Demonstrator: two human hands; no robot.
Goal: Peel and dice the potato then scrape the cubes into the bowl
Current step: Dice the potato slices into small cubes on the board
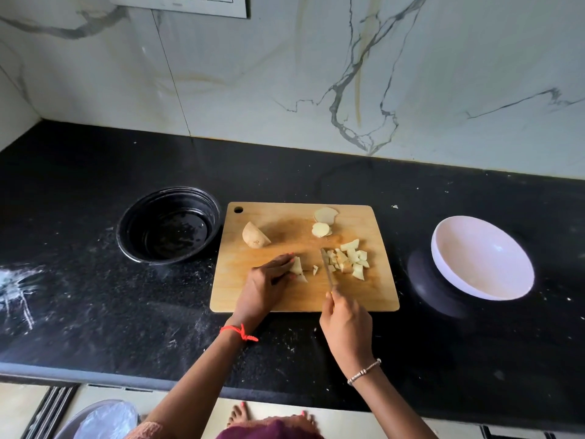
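1. Nearest the tabletop's front edge, the right hand (345,321) has its grip wrapped round the handle of a knife (327,269). The blade points away toward the back edge and its tip is down on the cutting board (285,301).
2. Just left of the blade, the left hand (269,280) pinches a pale potato piece (297,267) against the board, fingertips curled over it. There is a small gap between this piece and the blade, so I judge the next cut needs the knife to step leftward.
3. On the blade's right side, touching it, lies a heap of cubes (349,259).
4. Farther back sit a potato half (254,239) with skin on it, toward the board's left, and two slices (323,221) near the board's back edge.
5. A black bowl (126,217) stands just beside the board's left side and shows only a wet sheen inside. A white bowl (481,258) sits apart toward the tabletop's right edge, tilted and holding nothing visible. The cubes and the knife hand are the nearer to it.
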